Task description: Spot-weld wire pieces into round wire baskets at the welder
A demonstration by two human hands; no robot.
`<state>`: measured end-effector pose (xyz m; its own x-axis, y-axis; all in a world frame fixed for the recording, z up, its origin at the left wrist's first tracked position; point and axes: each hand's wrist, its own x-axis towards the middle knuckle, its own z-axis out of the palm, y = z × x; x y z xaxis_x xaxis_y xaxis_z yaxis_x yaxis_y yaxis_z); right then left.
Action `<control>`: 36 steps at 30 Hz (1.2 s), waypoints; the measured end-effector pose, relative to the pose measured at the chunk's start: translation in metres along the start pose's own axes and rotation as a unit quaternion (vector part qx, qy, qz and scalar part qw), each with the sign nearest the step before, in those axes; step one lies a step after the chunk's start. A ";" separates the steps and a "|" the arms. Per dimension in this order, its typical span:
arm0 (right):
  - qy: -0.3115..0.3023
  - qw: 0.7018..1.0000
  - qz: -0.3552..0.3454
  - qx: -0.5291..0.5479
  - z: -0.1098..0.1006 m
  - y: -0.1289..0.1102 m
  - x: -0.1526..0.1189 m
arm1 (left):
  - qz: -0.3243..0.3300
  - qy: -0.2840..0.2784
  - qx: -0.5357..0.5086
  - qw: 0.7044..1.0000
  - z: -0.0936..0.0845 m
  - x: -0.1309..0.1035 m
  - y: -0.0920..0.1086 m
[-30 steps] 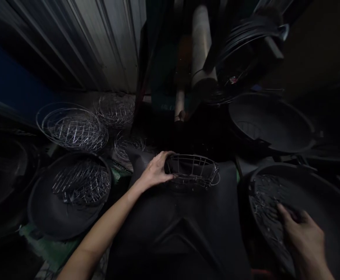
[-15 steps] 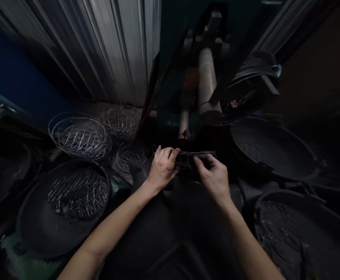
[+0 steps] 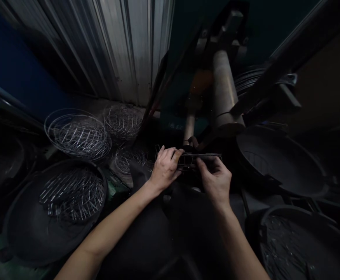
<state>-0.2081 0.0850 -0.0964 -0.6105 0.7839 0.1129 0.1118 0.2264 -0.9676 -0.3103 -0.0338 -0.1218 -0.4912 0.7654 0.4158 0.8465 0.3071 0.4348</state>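
Observation:
A small wire rack (image 3: pixel 189 160) of thin metal rods is held level just below the machine's lower rod (image 3: pixel 189 128). My left hand (image 3: pixel 167 165) closes around its left part, thumb along the near upper wire. My right hand (image 3: pixel 215 175) pinches its right side between thumb and fingers. Whether the right fingers also hold a separate short wire is too dark to tell. Above and to the right, the machine's thick metal cylinder (image 3: pixel 225 85) juts toward me.
On the left are round wire grates (image 3: pixel 79 134) piled on the floor and a dark basin (image 3: pixel 21 229) of wire pieces. Two more basins stand right, one upper (image 3: pixel 286 163) and one lower (image 3: pixel 327 249) with loose wires. A corrugated metal wall (image 3: pixel 123 50) rises behind.
The view has shifted a little, so the machine sits further right in the frame. Both hands keep their hold on the wire rack, almost in the same place.

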 end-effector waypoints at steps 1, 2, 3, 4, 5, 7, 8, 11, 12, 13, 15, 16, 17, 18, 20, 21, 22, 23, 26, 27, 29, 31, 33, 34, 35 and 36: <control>0.006 1.000 -0.011 -0.001 0.001 0.001 0.001 | 0.000 0.001 -0.004 1.000 0.001 0.001 0.000; 0.011 1.000 -0.020 -0.003 0.001 0.001 0.002 | -0.001 0.002 -0.007 1.000 0.001 0.002 0.000; 0.015 0.999 -0.028 -0.005 0.002 0.001 0.003 | -0.002 0.005 -0.009 1.000 0.002 0.003 0.000; 0.017 0.999 -0.034 -0.007 0.002 0.002 0.004 | -0.003 0.008 -0.009 1.000 0.002 0.004 0.000; 0.021 0.999 -0.038 -0.009 0.002 0.002 0.005 | -0.004 0.009 -0.008 1.000 0.003 0.005 0.001; 0.030 0.998 -0.045 -0.016 0.003 0.002 0.006 | -0.008 0.010 -0.010 1.000 0.003 0.006 0.002; 0.035 0.998 -0.048 -0.020 0.003 0.002 0.006 | -0.011 0.009 -0.009 1.000 0.003 0.006 0.002; 0.046 0.997 -0.052 -0.029 0.005 0.002 0.006 | -0.019 0.009 -0.006 1.000 0.004 0.006 0.003; 0.046 0.997 -0.052 -0.029 0.005 0.002 0.006 | -0.022 0.010 -0.006 1.000 0.003 0.007 0.003; 0.046 0.997 -0.052 -0.030 0.005 0.002 0.006 | -0.026 0.011 -0.005 1.000 0.003 0.007 0.003; 0.044 0.997 -0.055 -0.037 0.006 0.000 0.007 | -0.031 0.012 -0.004 0.999 0.003 0.008 0.004; 0.044 0.996 -0.057 -0.045 0.006 -0.001 0.008 | -0.033 0.012 -0.002 0.999 0.003 0.008 0.004; 0.045 0.996 -0.060 -0.054 0.006 -0.003 0.009 | -0.033 0.010 0.003 0.999 0.003 0.009 0.004; 0.045 0.995 -0.062 -0.065 0.006 -0.005 0.009 | -0.033 0.007 0.008 0.999 0.003 0.010 0.005; 0.047 0.993 -0.064 -0.086 0.005 -0.009 0.010 | -0.030 0.005 0.020 0.999 0.003 0.010 0.005; 0.047 0.992 -0.066 -0.097 0.004 -0.011 0.010 | -0.029 0.007 0.026 0.999 0.003 0.011 0.005; 0.047 0.991 -0.067 -0.106 0.004 -0.012 0.010 | -0.027 0.011 0.033 0.999 0.003 0.011 0.005; 0.048 0.990 -0.069 -0.116 0.003 -0.013 0.010 | -0.024 0.015 0.040 0.999 0.003 0.010 0.004; 0.043 0.990 -0.059 -0.124 0.003 -0.014 0.011 | -0.013 0.023 0.056 0.998 0.004 0.010 0.002; 0.041 0.990 -0.053 -0.120 0.004 -0.014 0.011 | -0.011 0.025 0.057 0.998 0.005 0.011 0.001; 0.037 0.993 -0.042 -0.106 0.006 -0.014 0.013 | -0.010 0.024 0.054 0.998 0.007 0.012 -0.002; 0.026 0.996 -0.035 -0.077 0.005 -0.017 0.011 | -0.006 0.019 0.046 0.999 0.008 0.014 -0.005; 0.011 0.998 -0.032 -0.052 -0.006 -0.021 0.002 | -0.003 0.014 0.038 0.999 0.008 0.015 -0.007; 0.012 0.998 -0.030 -0.055 -0.017 -0.021 -0.006 | -0.005 0.013 0.033 0.999 0.007 0.015 -0.007; 0.020 0.997 -0.025 -0.073 -0.032 -0.020 -0.015 | -0.011 0.013 0.027 0.999 0.005 0.015 -0.006; 0.038 0.993 -0.015 -0.107 -0.052 -0.016 -0.026 | -0.021 0.012 0.019 1.000 0.002 0.013 -0.005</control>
<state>-0.1530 0.0916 -0.0722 -0.5560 0.8146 0.1650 0.2642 0.3615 -0.8942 -0.3209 -0.0247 -0.1202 -0.5307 0.7380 0.4168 0.8321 0.3602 0.4217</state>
